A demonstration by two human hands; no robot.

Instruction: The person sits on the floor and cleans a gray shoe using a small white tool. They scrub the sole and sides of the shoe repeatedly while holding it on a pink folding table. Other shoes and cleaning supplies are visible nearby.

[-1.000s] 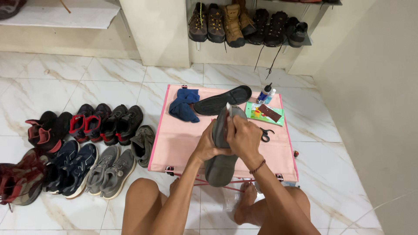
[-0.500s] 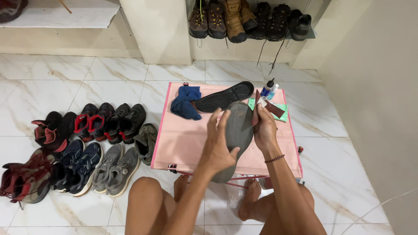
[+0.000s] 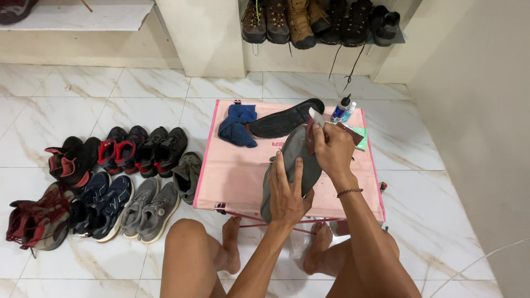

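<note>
While the grey shoe [image 3: 291, 165] is held sole-up over the pink folding table [image 3: 237, 176], it is steadied from the 6 o'clock side by the left hand [image 3: 287, 193], whose fingers are spread flat along the sole and curled round its heel end. At the 1 o'clock end of the shoe, the toe is met by the right hand [image 3: 333, 150], which is clenched around a small piece of brown abrasive sheet [image 3: 311, 135] pressed against the sole edge. The shoe is thus seen to lie between the two hands, tilted with its toe toward 12 o'clock and its heel toward the person's knees.

Just beyond the shoe, at 11 o'clock, a black insole [image 3: 284, 118] is laid on the table, touching a crumpled blue cloth [image 3: 236, 126] at 10 o'clock. At 1 o'clock from the right hand, a small bottle with a dark cap [image 3: 340, 107] is stood near the table's far corner, beside a green packet [image 3: 360, 138] partly hidden by the hand.

On the marble floor [image 3: 110, 94] at 9 o'clock, two rows of shoes [image 3: 105, 182] are arranged in pairs. A shelf of boots [image 3: 320, 22] is seen at 12 o'clock, against the wall
</note>
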